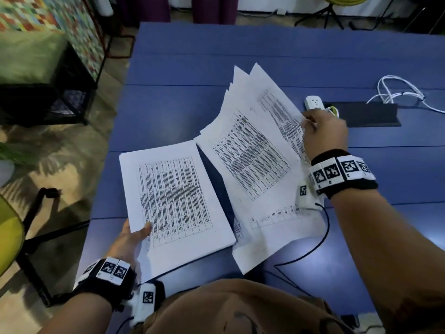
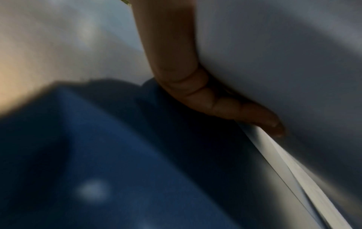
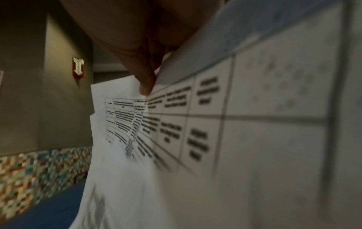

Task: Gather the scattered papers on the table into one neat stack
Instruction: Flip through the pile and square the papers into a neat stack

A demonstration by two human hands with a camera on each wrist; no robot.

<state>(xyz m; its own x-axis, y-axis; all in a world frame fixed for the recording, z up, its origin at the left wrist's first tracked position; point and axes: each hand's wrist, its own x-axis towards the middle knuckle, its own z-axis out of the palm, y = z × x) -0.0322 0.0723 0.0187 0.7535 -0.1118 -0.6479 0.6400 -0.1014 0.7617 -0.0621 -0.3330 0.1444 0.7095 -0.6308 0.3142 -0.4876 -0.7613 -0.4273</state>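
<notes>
Nearest us, our left hand (image 1: 131,236) grips the squared stack (image 1: 175,201) at its near-left edge, thumb on top, lifted over the blue table (image 1: 192,56). Beside it, our right hand (image 1: 323,132) pinches the fanned sheets (image 1: 252,150), printed with tables, by their right edge.

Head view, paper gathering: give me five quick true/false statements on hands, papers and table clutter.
1. The left hand holds the squared stack of printed white sheets at its near left corner. True.
2. The right hand rests flat and idle on the blue table. False: it grips the fanned bunch of printed white sheets at their right edge.
3. All the papers already form one stack. False: two separate bunches.
4. A white power adapter lies beyond the right hand. True.
5. The white cable lies across the squared stack. False: it lies at the table's far right.
</notes>
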